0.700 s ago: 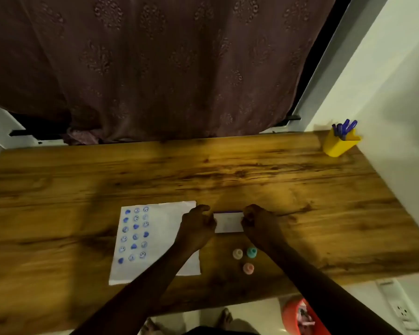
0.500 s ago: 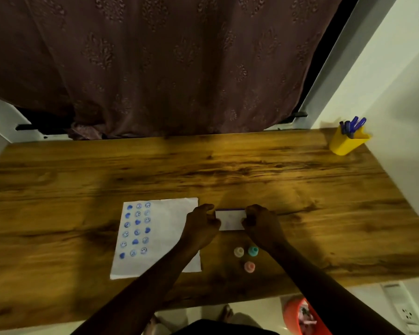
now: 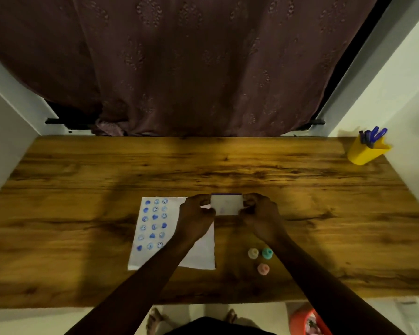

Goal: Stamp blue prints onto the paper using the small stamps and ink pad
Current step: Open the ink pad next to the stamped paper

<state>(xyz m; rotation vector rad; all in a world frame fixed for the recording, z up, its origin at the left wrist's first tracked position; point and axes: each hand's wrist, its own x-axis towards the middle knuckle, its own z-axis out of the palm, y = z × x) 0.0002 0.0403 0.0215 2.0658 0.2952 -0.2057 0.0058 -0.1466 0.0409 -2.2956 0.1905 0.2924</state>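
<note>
On paper [image 3: 198,256]: three print columns done, right half bare. Both hands' fingers [image 3: 205,203] pinch ink pad [image 3: 226,207]; stamps [image 3: 260,258] idle.

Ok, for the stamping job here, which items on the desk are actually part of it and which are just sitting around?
Part of the job:
- paper with blue prints
- ink pad, held at its ends by left hand and right hand
- three small stamps, untouched

Just lying about:
- yellow pen holder with blue pens, far right corner
- curtain behind the desk
</note>
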